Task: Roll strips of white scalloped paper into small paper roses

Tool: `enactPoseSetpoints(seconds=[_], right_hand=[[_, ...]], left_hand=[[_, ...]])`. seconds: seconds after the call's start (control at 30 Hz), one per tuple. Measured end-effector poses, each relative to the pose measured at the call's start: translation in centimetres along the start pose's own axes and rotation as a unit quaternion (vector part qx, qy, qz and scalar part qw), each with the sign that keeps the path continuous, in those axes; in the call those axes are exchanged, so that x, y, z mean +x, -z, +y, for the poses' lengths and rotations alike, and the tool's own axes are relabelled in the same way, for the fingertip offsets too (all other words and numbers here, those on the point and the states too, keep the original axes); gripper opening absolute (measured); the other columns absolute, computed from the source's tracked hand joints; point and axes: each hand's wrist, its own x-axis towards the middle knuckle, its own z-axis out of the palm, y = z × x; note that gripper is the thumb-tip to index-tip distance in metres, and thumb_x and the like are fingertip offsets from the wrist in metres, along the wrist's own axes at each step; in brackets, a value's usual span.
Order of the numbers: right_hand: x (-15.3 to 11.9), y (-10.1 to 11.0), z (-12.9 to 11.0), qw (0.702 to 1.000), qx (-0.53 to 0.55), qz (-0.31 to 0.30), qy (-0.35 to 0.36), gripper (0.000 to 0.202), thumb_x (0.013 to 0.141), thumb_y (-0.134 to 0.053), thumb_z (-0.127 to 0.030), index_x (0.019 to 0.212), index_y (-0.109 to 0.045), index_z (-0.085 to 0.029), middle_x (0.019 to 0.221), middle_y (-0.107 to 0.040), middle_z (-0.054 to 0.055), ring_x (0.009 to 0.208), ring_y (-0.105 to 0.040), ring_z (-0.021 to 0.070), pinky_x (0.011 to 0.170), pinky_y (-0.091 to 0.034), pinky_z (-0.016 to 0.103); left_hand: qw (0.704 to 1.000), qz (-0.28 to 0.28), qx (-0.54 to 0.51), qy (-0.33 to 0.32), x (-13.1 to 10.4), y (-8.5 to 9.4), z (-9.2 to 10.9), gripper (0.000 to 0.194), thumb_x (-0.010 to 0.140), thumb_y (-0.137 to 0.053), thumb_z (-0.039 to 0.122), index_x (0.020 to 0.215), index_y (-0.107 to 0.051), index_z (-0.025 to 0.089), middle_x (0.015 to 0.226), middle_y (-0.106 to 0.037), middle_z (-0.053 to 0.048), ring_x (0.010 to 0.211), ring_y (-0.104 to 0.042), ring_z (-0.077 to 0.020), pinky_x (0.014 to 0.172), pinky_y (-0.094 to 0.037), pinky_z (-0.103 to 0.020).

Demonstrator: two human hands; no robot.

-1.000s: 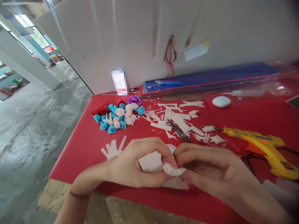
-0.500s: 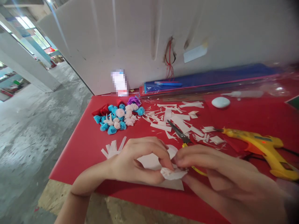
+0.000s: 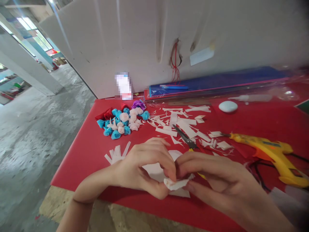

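Observation:
A small white crepe paper strip [image 3: 177, 185], partly gathered, is pinched between both hands above the table's front. My left hand [image 3: 147, 167] is closed on its left end with thumb and index finger. On its right end, my right hand [image 3: 214, 180] pinches with thumb and fingertips. Beneath the hands lies a larger white paper sheet [image 3: 153, 170], mostly covered by them. White cut strips [image 3: 117, 154] fan out beside my left wrist. Behind my right fingers lie scissors [image 3: 185, 137] with yellow handles, partly hidden.
Blue, white, red and purple paper flowers [image 3: 123, 120] cluster at the back left of the red table [image 3: 79, 154]. White scraps [image 3: 185, 125] litter the middle. A yellow glue gun [image 3: 272, 151] lies right, near a pale egg-shaped object [image 3: 228, 106]. A lit phone [image 3: 124, 86] leans on the panel.
The paper strip has tilted and shifted slightly left, its right end now higher. My right hand has moved a little left and closer to my left fingers.

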Motion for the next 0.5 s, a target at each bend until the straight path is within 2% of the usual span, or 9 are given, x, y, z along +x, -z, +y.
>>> enactPoseSetpoints(seconds=[0.13,0.27,0.37,0.5], right_hand=[[0.3,0.0,-0.1,0.998,0.027,-0.034,-0.055,0.012,0.067,-0.065,-0.014,0.061,-0.069,-0.023,0.059,-0.071,-0.002,0.051,-0.066,0.0122,0.048,-0.053,0.016],[-0.1,0.0,0.4,0.986,0.087,-0.077,-0.119,0.010,0.070,-0.065,-0.016,0.063,-0.069,-0.022,0.061,-0.069,-0.001,0.047,-0.060,0.0104,0.044,-0.050,0.016],[-0.6,-0.1,1.1,0.964,0.174,-0.117,-0.161,0.009,0.074,-0.066,-0.020,0.066,-0.069,-0.022,0.062,-0.066,-0.002,0.044,-0.055,0.0076,0.039,-0.046,0.014],[-0.9,0.0,1.8,0.933,0.243,-0.173,-0.200,0.007,0.077,-0.066,-0.024,0.072,-0.070,-0.023,0.065,-0.064,-0.004,0.048,-0.056,0.0061,0.045,-0.047,0.014]], left_hand=[[0.999,-0.031,0.012,-0.022,0.2,0.3,0.1,0.012,0.070,-0.060,0.012,0.072,-0.054,0.023,0.065,-0.063,0.002,0.060,-0.059,-0.0116,0.077,-0.047,-0.031],[0.997,-0.076,0.029,-0.005,0.6,0.7,0.5,0.010,0.071,-0.058,0.015,0.066,-0.055,0.024,0.066,-0.065,0.001,0.061,-0.059,-0.0128,0.077,-0.049,-0.032],[0.994,-0.098,0.045,-0.017,0.8,1.0,0.6,0.012,0.074,-0.059,0.020,0.064,-0.056,0.024,0.067,-0.065,0.000,0.061,-0.059,-0.0129,0.078,-0.048,-0.032],[0.990,-0.115,0.061,-0.062,0.9,1.5,0.6,0.010,0.078,-0.061,0.022,0.069,-0.057,0.023,0.069,-0.064,-0.001,0.065,-0.059,-0.0124,0.082,-0.047,-0.030]])
